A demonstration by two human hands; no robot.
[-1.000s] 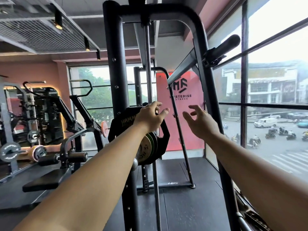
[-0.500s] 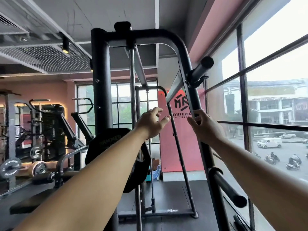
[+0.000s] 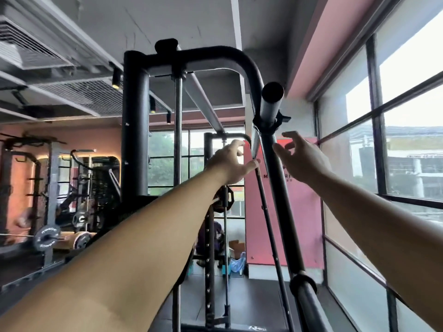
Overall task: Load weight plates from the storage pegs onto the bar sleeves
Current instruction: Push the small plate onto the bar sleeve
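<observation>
Our left hand (image 3: pixel 230 161) reaches up and forward with nothing in it, fingers loosely bent, thumb close to a thin slanted rod (image 3: pixel 263 204); whether it touches we cannot tell. Our right hand (image 3: pixel 302 159) is raised on the other side of the black upright (image 3: pixel 280 212), fingers spread and slightly hooked, also holding nothing and apart from the metal. Above and between them the bar sleeve (image 3: pixel 270 104) points toward us, grey and bare, with a black clip (image 3: pixel 275 122) at its base. No plate sits on it.

The only plate (image 3: pixel 225 196) we see on this rack is dark, low down just below our left wrist, on the far side of the frame; what it hangs on is hidden. Lower on the near upright a black peg (image 3: pixel 309 298) sticks out toward us and carries nothing. Well off to the left, other plates (image 3: pixel 45 238) sit on different machines.

We judge the loading at this end as not yet begun: sleeve empty, hands empty. Nearly all of it is left: fetch a plate, lift it to the sleeve, slide it on as far as the clip, then see to the other end, which is out of view.
</observation>
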